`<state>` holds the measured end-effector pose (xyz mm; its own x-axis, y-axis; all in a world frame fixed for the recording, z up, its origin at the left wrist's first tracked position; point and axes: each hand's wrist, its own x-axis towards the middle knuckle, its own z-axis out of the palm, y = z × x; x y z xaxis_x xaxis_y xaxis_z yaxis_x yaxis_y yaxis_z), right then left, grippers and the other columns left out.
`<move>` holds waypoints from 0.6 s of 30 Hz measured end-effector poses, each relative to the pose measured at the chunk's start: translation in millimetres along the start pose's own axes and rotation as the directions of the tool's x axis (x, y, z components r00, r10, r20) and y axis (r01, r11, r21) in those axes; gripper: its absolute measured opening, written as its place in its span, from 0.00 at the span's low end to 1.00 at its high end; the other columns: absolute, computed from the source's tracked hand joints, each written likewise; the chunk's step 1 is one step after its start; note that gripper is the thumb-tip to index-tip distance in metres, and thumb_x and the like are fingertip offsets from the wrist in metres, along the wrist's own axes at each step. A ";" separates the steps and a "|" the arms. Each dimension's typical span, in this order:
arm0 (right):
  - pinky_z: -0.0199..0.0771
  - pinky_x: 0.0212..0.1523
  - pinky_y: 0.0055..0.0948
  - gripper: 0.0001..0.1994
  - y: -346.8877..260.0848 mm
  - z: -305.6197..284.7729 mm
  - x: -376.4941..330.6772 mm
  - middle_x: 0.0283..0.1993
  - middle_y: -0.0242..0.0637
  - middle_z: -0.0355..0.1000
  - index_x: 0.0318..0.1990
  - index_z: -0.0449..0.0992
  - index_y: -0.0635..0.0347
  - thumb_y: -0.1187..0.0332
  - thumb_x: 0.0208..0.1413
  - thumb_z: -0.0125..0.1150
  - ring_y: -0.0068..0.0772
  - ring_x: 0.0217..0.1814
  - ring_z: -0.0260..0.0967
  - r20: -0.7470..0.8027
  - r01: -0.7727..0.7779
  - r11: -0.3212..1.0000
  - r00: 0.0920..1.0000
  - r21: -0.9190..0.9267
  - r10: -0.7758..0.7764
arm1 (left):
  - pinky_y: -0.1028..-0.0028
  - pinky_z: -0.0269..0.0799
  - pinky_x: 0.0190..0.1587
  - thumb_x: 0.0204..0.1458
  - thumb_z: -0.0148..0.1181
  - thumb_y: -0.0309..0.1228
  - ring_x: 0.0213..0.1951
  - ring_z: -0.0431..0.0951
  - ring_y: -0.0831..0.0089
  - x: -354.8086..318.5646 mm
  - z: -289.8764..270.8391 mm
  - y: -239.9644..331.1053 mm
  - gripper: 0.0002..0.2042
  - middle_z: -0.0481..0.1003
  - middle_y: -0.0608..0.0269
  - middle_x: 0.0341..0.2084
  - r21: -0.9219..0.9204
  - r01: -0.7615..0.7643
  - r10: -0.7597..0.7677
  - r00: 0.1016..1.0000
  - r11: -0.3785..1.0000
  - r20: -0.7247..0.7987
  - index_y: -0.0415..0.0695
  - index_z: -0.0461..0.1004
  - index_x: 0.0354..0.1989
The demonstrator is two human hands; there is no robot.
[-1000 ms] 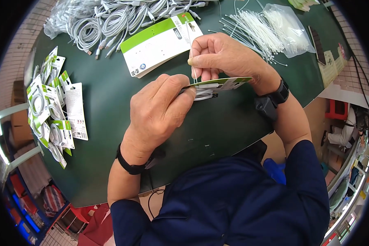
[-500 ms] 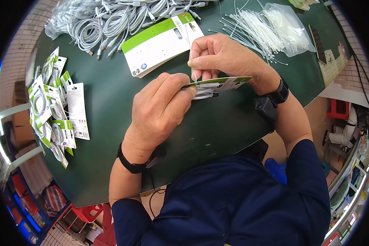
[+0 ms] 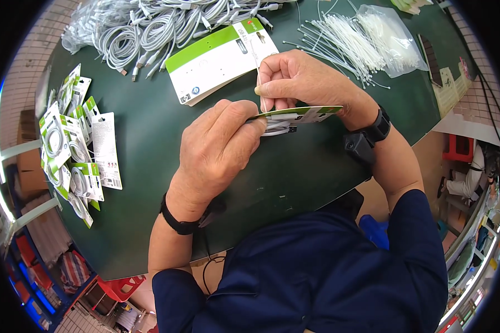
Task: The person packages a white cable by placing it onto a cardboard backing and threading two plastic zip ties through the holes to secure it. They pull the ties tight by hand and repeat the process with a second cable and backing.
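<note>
My left hand (image 3: 216, 141) is closed on the near end of a green and white backing card (image 3: 316, 111), held nearly edge-on over the table. A coiled grey-white USB cable (image 3: 278, 126) lies against the card's underside, its dark plug showing. Between thumb and fingers my right hand (image 3: 289, 80) pinches a thin white cable tie (image 3: 259, 75), which stands up from the card beside the left fingertips. Whether the tie passes through a hole in the card is hidden by my fingers. Behind my hands rests a stack of flat backing cards (image 3: 216, 61).
Coiled cables (image 3: 166, 25) are heaped along the far edge. Loose cable ties (image 3: 344, 47) and a clear bag of ties (image 3: 391, 41) lie at far right, near a phone (image 3: 429, 60). Carded cables (image 3: 75, 144) pile up at left on the green table (image 3: 150, 222).
Both hands keep their grip on the card and the cable tie. The right hand has shifted very slightly toward me; otherwise the scene looks the same.
</note>
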<state>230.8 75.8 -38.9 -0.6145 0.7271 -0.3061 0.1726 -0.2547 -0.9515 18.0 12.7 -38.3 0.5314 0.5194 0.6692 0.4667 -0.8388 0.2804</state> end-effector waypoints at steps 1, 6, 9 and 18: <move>0.70 0.27 0.14 0.06 0.8 -0.2 0.4 0.29 0.32 0.78 0.35 0.75 0.61 0.69 0.61 0.61 0.13 0.26 0.71 0.009 0.005 1.000 1.000 -0.009 -0.005 | 0.72 0.71 0.26 0.33 0.66 0.20 0.27 0.74 0.69 0.0 0.0 0.0 0.12 0.73 0.63 0.31 -0.003 0.000 0.000 1.000 1.000 0.001 0.39 0.75 0.30; 0.70 0.30 0.15 0.06 0.0 -0.2 0.4 0.29 0.31 0.77 0.35 0.75 0.62 0.69 0.59 0.62 0.14 0.28 0.71 0.049 0.024 1.000 0.999 -0.006 -0.023 | 0.72 0.71 0.26 0.34 0.66 0.20 0.27 0.74 0.69 0.9 -0.9 -0.1 0.12 0.73 0.62 0.31 -0.002 -0.001 0.001 1.000 1.000 0.002 0.39 0.75 0.30; 0.70 0.31 0.16 0.06 0.9 -2.0 -0.3 0.29 0.30 0.76 0.35 0.75 0.62 0.69 0.58 0.63 0.14 0.29 0.70 0.096 0.071 0.996 0.993 -0.046 -0.066 | 0.72 0.71 0.26 0.34 0.66 0.20 0.27 0.74 0.69 1.4 -0.8 -0.3 0.11 0.74 0.62 0.31 -0.007 -0.004 0.004 1.000 1.000 -0.005 0.39 0.75 0.30; 0.67 0.33 0.16 0.06 -4.7 3.0 -1.6 0.30 0.28 0.75 0.34 0.76 0.62 0.69 0.56 0.66 0.13 0.30 0.67 0.093 0.085 0.987 0.991 0.136 -0.099 | 0.72 0.71 0.25 0.35 0.65 0.20 0.27 0.74 0.70 2.1 -3.3 0.9 0.10 0.74 0.64 0.32 0.021 0.000 -0.001 1.000 1.000 0.014 0.39 0.75 0.29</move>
<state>228.7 74.0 -33.9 -0.6975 0.6861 -0.2065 0.0132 -0.2759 -0.9611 17.3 12.5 -34.4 0.5411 0.5223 0.6591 0.4819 -0.8349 0.2659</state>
